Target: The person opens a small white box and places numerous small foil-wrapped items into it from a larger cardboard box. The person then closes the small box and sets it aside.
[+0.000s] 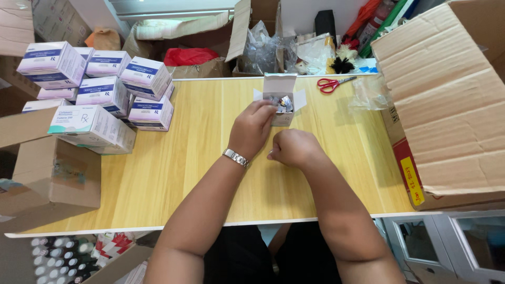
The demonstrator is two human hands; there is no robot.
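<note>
Two hands over a wooden worktop (200, 173): left hand (252, 129), fingers bent, reaches into a small open white box (280, 92) at the far centre; right hand (294, 148) rests fisted just near it, contents unseen.

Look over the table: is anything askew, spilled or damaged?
Nothing is spilled. The stacked white boxes lie at mixed angles, and the big cardboard carton overhangs the table edge. The left hand reaches into the small open box.
</note>
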